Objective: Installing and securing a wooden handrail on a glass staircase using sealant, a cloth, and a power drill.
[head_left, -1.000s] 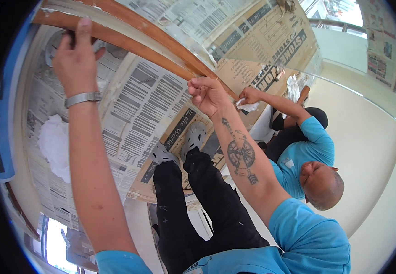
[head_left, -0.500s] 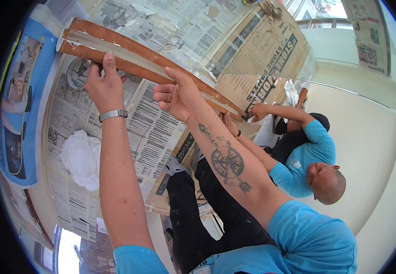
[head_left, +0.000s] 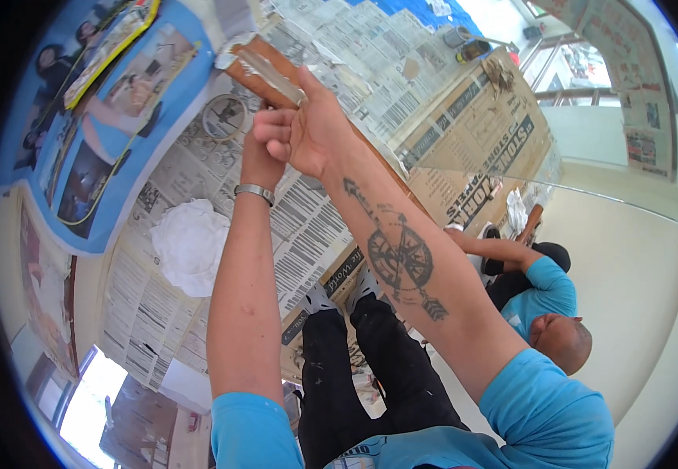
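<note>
From the head camera, both arms reach up and forward to a long brown wooden strip [head_left: 265, 74] that lies slanted across sheets of newspaper [head_left: 308, 234].

The right hand [head_left: 300, 129] is curled shut around a thin pale flat tool [head_left: 272, 70], maybe a scraper or blade. The tool's far end rests on the wooden strip near its end. The left hand [head_left: 259, 156] is just under and behind the right hand, so it is mostly hidden. It seems to touch the strip or the paper beside it, but I cannot tell if it is open or closed. A metal bracelet [head_left: 254, 191] sits on that wrist.

I think the step in hand is scraping or smoothing the wooden strip. The next move likely calls for a steady push of the tool along the wood, with the left hand keeping things still.

A white crumpled cloth [head_left: 190, 246] lies on the newspaper, well apart from the hands. Another person in a blue shirt [head_left: 550, 285] crouches lower right.
</note>
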The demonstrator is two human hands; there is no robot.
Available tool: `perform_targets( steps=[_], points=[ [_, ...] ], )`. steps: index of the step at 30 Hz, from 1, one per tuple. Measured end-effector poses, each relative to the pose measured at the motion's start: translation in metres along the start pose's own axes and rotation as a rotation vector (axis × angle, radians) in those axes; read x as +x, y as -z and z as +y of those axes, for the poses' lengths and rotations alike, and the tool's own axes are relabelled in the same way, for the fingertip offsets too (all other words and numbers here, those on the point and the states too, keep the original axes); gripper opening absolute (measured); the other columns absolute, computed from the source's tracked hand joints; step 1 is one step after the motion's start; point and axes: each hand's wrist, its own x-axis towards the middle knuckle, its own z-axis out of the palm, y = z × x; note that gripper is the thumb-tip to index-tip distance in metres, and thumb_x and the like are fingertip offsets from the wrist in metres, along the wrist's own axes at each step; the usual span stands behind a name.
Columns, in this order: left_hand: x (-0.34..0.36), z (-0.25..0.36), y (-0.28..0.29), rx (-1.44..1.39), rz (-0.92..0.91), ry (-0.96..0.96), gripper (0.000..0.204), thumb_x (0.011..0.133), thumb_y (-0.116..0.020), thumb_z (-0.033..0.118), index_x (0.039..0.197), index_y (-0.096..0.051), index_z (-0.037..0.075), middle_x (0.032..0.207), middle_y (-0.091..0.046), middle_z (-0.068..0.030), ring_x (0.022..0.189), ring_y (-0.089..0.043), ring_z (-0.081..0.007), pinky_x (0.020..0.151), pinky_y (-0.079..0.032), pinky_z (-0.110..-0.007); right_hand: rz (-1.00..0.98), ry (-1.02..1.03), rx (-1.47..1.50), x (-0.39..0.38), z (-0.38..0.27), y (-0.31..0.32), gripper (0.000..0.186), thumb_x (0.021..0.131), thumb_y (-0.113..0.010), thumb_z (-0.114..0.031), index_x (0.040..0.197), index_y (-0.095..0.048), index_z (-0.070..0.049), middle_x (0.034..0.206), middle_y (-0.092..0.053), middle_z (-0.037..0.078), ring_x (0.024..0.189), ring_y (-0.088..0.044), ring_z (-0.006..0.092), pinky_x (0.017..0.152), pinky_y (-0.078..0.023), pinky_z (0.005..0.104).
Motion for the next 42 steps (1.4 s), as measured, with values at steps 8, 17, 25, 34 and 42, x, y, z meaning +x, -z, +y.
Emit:
perform_targets(
  steps=[8, 17, 25, 34, 42],
  points=[
    [-0.034, -0.017, 0.041, 0.133, -0.034, 0.153, 0.024, 0.087, -0.048, 0.006, 0.108, -0.058, -0.001, 0.107, -0.062, -0.0278, 0.100, -0.058, -0.0434, 0.085, -0.046, -0.047, 0.085, 0.105, 0.014, 0.031, 0.035, -0.104, 0.065, 0.097, -0.038, -0.053, 0.105, -0.051, 0.009, 0.086, -0.061, 0.014, 0.066, -0.066, 0.0206, 0.049, -0.058, 0.0287],
    [-0.059, 0.008, 0.073, 0.063, -0.129, 0.146, 0.071, 0.082, -0.046, 0.004, 0.148, -0.019, 0.001, 0.130, -0.049, -0.0271, 0.106, -0.057, -0.0392, 0.091, -0.046, -0.043, -0.052, 0.035, 0.146, 0.048, 0.034, -0.147, 0.068, 0.095, -0.044, -0.052, 0.135, -0.024, -0.001, 0.102, -0.058, 0.019, 0.078, -0.064, 0.0230, 0.055, -0.055, 0.0321],
    [-0.062, 0.009, 0.065, 0.038, 0.031, 0.260, 0.075, 0.092, -0.053, 0.027, 0.148, -0.014, -0.004, 0.142, -0.037, -0.0302, 0.120, -0.052, -0.0393, 0.098, -0.044, -0.041, 0.069, 0.155, -0.707, -0.006, -0.001, -0.128, 0.072, 0.092, -0.057, -0.036, 0.149, -0.023, -0.007, 0.095, -0.062, 0.012, 0.072, -0.062, 0.0172, 0.053, -0.050, 0.0301],
    [-0.033, 0.021, 0.043, -0.005, 0.254, 0.315, 0.054, 0.098, -0.048, 0.036, 0.141, -0.035, 0.007, 0.124, -0.059, -0.0208, 0.109, -0.059, -0.0374, 0.091, -0.048, -0.042, -0.005, -0.026, -2.083, 0.034, -0.018, -0.153, 0.096, 0.076, -0.070, -0.043, 0.145, -0.025, 0.005, 0.080, -0.066, 0.017, 0.065, -0.067, 0.0220, 0.053, -0.054, 0.0329],
    [-0.020, 0.035, 0.033, 0.122, 0.211, 0.351, 0.038, 0.095, -0.052, 0.024, 0.127, -0.046, 0.005, 0.090, -0.066, -0.0217, 0.081, -0.064, -0.0421, 0.072, -0.050, -0.051, -0.078, 0.181, -2.432, 0.053, -0.005, -0.132, 0.101, 0.073, -0.069, -0.058, 0.140, -0.033, 0.009, 0.106, -0.064, 0.027, 0.100, -0.065, 0.0356, 0.082, -0.053, 0.0441]
  ],
)
